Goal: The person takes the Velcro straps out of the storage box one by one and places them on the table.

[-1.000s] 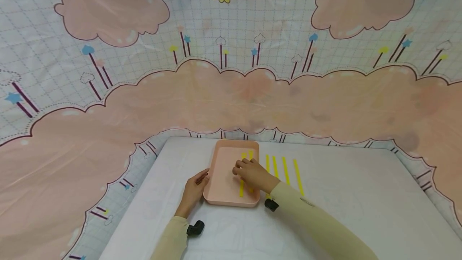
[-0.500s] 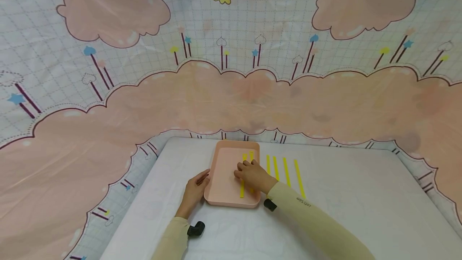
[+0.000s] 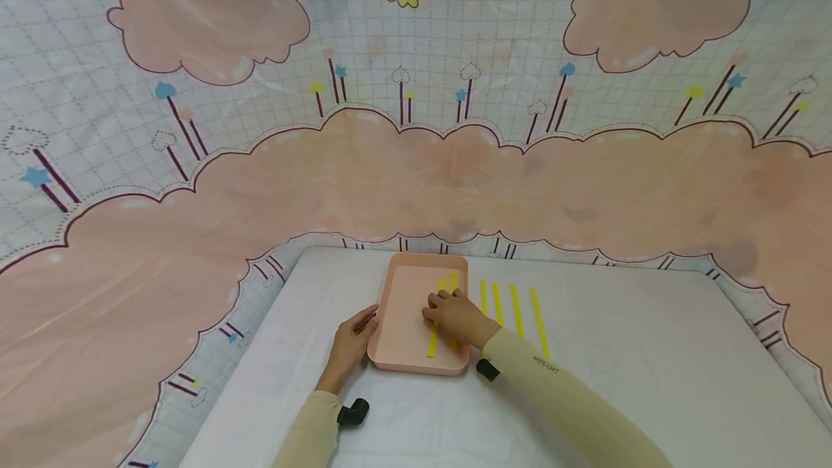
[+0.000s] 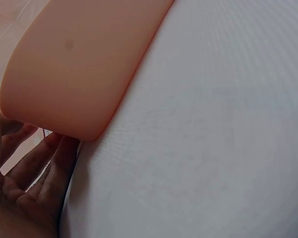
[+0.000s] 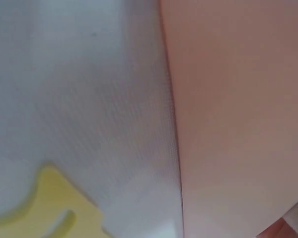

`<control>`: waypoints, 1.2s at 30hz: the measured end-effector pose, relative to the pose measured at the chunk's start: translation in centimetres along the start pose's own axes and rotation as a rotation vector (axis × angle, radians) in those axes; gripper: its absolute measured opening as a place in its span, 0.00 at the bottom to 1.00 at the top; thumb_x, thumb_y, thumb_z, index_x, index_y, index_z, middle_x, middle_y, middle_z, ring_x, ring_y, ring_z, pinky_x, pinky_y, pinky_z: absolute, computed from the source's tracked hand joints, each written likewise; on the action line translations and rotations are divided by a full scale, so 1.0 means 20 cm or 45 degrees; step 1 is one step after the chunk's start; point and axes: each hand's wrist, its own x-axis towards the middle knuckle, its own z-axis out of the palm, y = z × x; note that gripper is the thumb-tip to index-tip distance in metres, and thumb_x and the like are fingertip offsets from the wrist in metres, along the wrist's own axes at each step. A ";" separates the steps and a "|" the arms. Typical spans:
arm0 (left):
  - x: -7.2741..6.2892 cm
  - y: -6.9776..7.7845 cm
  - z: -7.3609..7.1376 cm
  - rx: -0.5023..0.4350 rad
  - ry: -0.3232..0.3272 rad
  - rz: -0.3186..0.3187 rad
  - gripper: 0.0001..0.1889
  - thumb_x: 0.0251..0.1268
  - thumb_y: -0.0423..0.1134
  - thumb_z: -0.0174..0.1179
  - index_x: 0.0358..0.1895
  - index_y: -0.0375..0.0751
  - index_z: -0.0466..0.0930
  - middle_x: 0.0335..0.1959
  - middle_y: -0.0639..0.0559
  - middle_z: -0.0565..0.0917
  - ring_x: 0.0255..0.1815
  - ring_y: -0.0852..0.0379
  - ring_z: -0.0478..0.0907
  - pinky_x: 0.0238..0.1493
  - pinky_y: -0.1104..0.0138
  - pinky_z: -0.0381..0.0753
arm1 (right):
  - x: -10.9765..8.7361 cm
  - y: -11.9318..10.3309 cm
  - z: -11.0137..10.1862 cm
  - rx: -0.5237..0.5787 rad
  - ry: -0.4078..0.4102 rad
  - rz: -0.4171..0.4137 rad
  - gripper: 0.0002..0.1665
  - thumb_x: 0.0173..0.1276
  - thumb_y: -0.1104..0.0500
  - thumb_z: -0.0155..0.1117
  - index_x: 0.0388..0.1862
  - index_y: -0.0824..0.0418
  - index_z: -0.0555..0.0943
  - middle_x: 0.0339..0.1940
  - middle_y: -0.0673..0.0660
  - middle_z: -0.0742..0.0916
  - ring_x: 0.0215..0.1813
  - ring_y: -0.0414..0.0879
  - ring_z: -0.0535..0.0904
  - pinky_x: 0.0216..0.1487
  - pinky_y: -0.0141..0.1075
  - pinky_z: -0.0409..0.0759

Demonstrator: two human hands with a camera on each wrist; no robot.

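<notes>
A shallow peach tray (image 3: 404, 327) stands on the white table. Against its left side rests my left hand (image 3: 349, 347), fingertips at the outer wall; the left wrist view shows those fingers (image 4: 52, 171) meeting the tray's corner. My right hand (image 3: 460, 318) reaches over the right rim with bent fingers and pinches a slim yellow strip (image 3: 432, 347) that lies slanted inside the tray. A second yellow strip (image 3: 453, 280) lies to its right, partly covered by the hand. In the right wrist view, the tray wall (image 5: 238, 109) hides most of the fingers.
Several more yellow strips (image 3: 536, 316) lie in a row on the table, right of the tray, some partly behind the right forearm. One strip's flat slotted end (image 5: 54, 208) shows close to the right wrist camera. A cartoon-printed cloth (image 3: 455, 179) hangs behind the table.
The lower end of the strip under my right hand has shifted slightly left, so it slants more. The right hand has moved only a little; the left hand keeps its place by the tray.
</notes>
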 end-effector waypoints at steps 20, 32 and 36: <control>0.01 -0.02 0.01 0.009 0.005 0.032 0.19 0.71 0.36 0.58 0.64 0.40 0.77 0.60 0.36 0.81 0.62 0.41 0.78 0.64 0.52 0.77 | -0.03 -0.03 -0.02 0.003 0.089 -0.145 0.13 0.70 0.60 0.62 0.50 0.45 0.78 0.48 0.49 0.80 0.48 0.44 0.75 0.44 0.33 0.74; -0.01 -0.02 0.00 0.023 -0.005 0.037 0.19 0.72 0.36 0.57 0.64 0.39 0.77 0.60 0.36 0.81 0.62 0.41 0.78 0.64 0.52 0.77 | -0.03 -0.04 0.02 -0.032 0.132 -0.211 0.12 0.72 0.60 0.60 0.50 0.43 0.77 0.47 0.48 0.79 0.49 0.43 0.76 0.47 0.34 0.76; -0.01 -0.02 0.01 0.017 0.004 0.034 0.19 0.71 0.36 0.58 0.64 0.39 0.77 0.60 0.36 0.81 0.62 0.41 0.78 0.64 0.52 0.77 | -0.03 -0.04 0.02 0.014 0.118 -0.205 0.13 0.73 0.60 0.59 0.51 0.43 0.78 0.48 0.48 0.79 0.50 0.43 0.75 0.50 0.35 0.77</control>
